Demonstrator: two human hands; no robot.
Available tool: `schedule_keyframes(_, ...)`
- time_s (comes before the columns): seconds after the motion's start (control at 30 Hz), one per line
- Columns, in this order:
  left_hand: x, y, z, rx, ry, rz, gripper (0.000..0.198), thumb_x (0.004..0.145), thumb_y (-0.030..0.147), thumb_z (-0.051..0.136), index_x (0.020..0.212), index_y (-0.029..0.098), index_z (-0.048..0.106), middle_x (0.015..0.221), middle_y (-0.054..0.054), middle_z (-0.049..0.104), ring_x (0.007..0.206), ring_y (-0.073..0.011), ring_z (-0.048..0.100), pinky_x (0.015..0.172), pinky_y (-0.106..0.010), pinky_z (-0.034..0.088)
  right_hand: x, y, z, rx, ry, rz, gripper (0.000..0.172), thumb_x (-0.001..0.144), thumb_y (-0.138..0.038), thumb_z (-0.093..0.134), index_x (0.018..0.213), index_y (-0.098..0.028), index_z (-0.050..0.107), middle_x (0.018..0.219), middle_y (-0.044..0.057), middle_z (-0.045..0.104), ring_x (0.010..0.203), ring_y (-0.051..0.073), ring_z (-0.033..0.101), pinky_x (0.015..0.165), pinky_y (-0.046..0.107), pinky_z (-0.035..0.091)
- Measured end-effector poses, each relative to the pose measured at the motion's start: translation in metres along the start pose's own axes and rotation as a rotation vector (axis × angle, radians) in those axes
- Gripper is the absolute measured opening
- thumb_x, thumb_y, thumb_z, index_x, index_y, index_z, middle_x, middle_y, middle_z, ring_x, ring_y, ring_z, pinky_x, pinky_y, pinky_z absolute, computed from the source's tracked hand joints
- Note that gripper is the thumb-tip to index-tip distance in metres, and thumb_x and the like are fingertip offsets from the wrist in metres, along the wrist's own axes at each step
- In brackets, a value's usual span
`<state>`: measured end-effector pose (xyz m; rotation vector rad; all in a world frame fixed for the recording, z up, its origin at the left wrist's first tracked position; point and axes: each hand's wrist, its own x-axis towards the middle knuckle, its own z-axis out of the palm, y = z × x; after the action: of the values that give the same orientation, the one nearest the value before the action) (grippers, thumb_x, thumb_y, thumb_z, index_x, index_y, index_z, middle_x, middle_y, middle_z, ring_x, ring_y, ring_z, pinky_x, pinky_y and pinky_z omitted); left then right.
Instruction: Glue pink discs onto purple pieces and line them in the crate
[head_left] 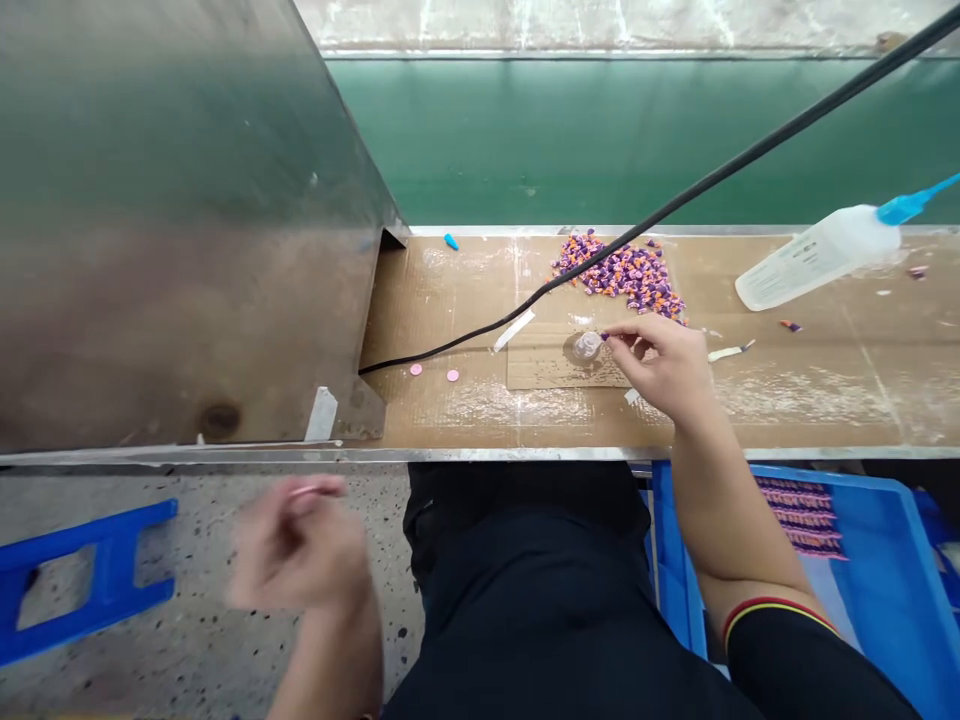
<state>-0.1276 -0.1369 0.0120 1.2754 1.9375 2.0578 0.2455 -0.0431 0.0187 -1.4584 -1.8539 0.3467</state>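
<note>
My right hand (660,362) is closed in a pinch on a small purple piece (605,337). The piece is at the edge of a small round dollop of whitish, glossy paste (587,346), which sits on a cardboard sheet (536,365). Behind that hand lies a heap of small purple, orange and white pieces (622,272). My left hand (300,545) hangs in front of the bench, over the floor, smeared by motion. Its fingers look curled together, with a pinkish edge at the fingertips that I cannot make out. Two pink discs (452,376) lie on the bench left of the cardboard.
A black cable (675,205) crosses above the bench. A metal housing (187,230) fills the left side. A white squeeze bottle (821,255) lies at the right, and a blue cap (451,242) at the back. A blue tray (885,590) holds rows of pieces below right.
</note>
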Motion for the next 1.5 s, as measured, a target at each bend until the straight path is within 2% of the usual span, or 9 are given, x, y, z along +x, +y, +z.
schedule_keyframes(0.03, -0.025, 0.001, 0.004, -0.049, -0.011, 0.063, 0.031, 0.081, 0.05, 0.089, 0.091, 0.023, 0.079, 0.069, 0.002, 0.068, 0.053, -0.0155, 0.063, 0.047, -0.031, 0.057, -0.006, -0.006, 0.005, 0.083, 0.037, 0.036, 0.013, 0.095, -0.033, 0.069, 0.096, -0.028, 0.08, 0.092, 0.005, 0.081, 0.071, 0.02, 0.07, 0.069, 0.038, 0.06)
schedule_keyframes(0.17, -0.089, 0.013, 0.035, -0.301, -0.457, -0.362, 0.026, 0.092, 0.042, 0.084, 0.112, 0.024, 0.084, 0.087, -0.003, 0.079, 0.069, -0.0133, 0.075, 0.065, -0.027, 0.067, -0.034, -0.036, 0.033, 0.512, 0.119, 0.179, 0.009, 0.094, -0.035, 0.076, 0.096, -0.027, 0.078, 0.089, 0.004, 0.08, 0.076, 0.021, 0.075, 0.066, 0.036, 0.065)
schedule_keyframes(0.37, -0.089, 0.026, 0.083, -0.394, -0.578, -0.597, 0.04, 0.077, 0.051, 0.095, 0.099, 0.019, 0.086, 0.08, -0.006, 0.081, 0.066, -0.017, 0.077, 0.065, -0.029, 0.069, -0.072, -0.073, 0.059, 0.857, 0.027, 0.279, 0.012, 0.099, -0.039, 0.074, 0.1, -0.027, 0.077, 0.094, 0.005, 0.08, 0.083, 0.022, 0.081, 0.062, 0.032, 0.069)
schedule_keyframes(0.6, -0.093, 0.032, 0.092, -0.323, -0.679, -0.111, 0.01, 0.095, 0.032, 0.082, 0.102, 0.027, 0.086, 0.097, -0.005, 0.083, 0.085, -0.0172, 0.081, 0.078, -0.03, 0.069, -0.082, -0.075, 0.06, 0.818, 0.065, 0.212, 0.011, 0.103, -0.036, 0.069, 0.103, -0.029, 0.078, 0.107, 0.006, 0.082, 0.093, 0.023, 0.082, 0.078, 0.038, 0.073)
schedule_keyframes(0.77, -0.082, 0.025, 0.095, -0.164, -0.571, 0.263, 0.012, 0.097, 0.021, 0.077, 0.104, 0.027, 0.084, 0.096, -0.004, 0.083, 0.086, -0.0169, 0.08, 0.078, -0.03, 0.068, -0.083, -0.078, 0.056, 0.926, 0.067, 0.26, 0.015, 0.104, -0.041, 0.07, 0.103, -0.028, 0.076, 0.106, 0.006, 0.081, 0.089, 0.021, 0.082, 0.078, 0.037, 0.074)
schedule_keyframes(0.93, -0.069, 0.019, 0.095, -0.177, -0.682, 0.437, 0.02, 0.1, 0.02, 0.071, 0.11, 0.031, 0.083, 0.11, -0.003, 0.083, 0.095, -0.0165, 0.081, 0.083, -0.029, 0.069, -0.084, -0.08, 0.058, 1.061, 0.049, 0.315, 0.021, 0.102, -0.05, 0.073, 0.101, -0.029, 0.074, 0.096, 0.003, 0.076, 0.1, 0.025, 0.083, 0.076, 0.036, 0.075)
schedule_keyframes(1.07, -0.07, 0.022, 0.093, -0.274, -0.759, 0.238, 0.014, 0.101, 0.026, 0.073, 0.106, 0.031, 0.085, 0.108, -0.004, 0.085, 0.097, -0.019, 0.082, 0.087, -0.034, 0.07, -0.083, -0.08, 0.063, 1.127, 0.04, 0.36, 0.025, 0.101, -0.055, 0.074, 0.102, -0.03, 0.075, 0.091, 0.002, 0.076, 0.096, 0.024, 0.083, 0.067, 0.033, 0.073)
schedule_keyframes(1.3, -0.097, 0.034, 0.1, -0.68, -0.679, -0.714, 0.034, 0.083, 0.059, 0.09, 0.092, 0.027, 0.084, 0.09, -0.005, 0.082, 0.077, -0.0156, 0.075, 0.071, -0.029, 0.064, -0.078, -0.088, 0.064, 0.803, 0.204, 0.218, 0.009, 0.099, -0.036, 0.075, 0.103, -0.034, 0.082, 0.098, 0.003, 0.083, 0.089, 0.024, 0.079, 0.077, 0.044, 0.07)
schedule_keyframes(1.5, -0.104, 0.042, 0.101, -0.74, -0.668, -0.857, 0.035, 0.078, 0.056, 0.095, 0.09, 0.025, 0.084, 0.089, -0.002, 0.08, 0.08, -0.0126, 0.073, 0.076, -0.025, 0.062, -0.076, -0.094, 0.066, 0.562, 0.32, 0.058, 0.02, 0.097, -0.022, 0.076, 0.106, -0.038, 0.083, 0.097, 0.001, 0.085, 0.085, 0.025, 0.081, 0.077, 0.046, 0.07)
